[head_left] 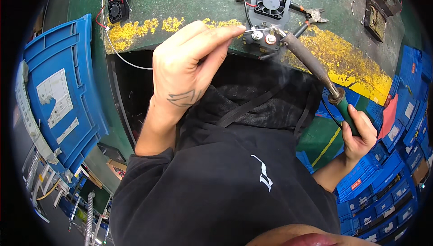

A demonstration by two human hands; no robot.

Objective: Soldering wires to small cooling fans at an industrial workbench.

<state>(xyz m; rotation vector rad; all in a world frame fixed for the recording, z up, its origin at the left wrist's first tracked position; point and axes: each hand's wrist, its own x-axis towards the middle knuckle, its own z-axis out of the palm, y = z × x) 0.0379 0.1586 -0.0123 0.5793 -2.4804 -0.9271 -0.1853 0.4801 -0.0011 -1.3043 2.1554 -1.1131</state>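
Observation:
Between its thumb and fingertips my left hand (187, 61) pinches a thin silvery strand that looks like solder wire (253, 30). The strand reaches to two round metal terminals (270, 39) on a dark part at the bench's near edge. My right hand (359, 131) grips the green handle of a soldering iron (309, 57); the iron's tip points left and lies at or just above the terminals. Faint smoke rises nearby. Just beyond the terminals a black fan (272, 2) sits on a grey plate (267, 20), with red and black leads. Whether tip and strand touch is too small to tell.
Side cutters (315, 16) lie right of the fan. Another small fan (116, 10) with wires is at the bench's left end. A metal tray (375, 14) stands far right. Yellow paint marks the green bench edge (352, 59). Blue crates (383, 174) are stacked right; a blue bin (67, 93) stands left.

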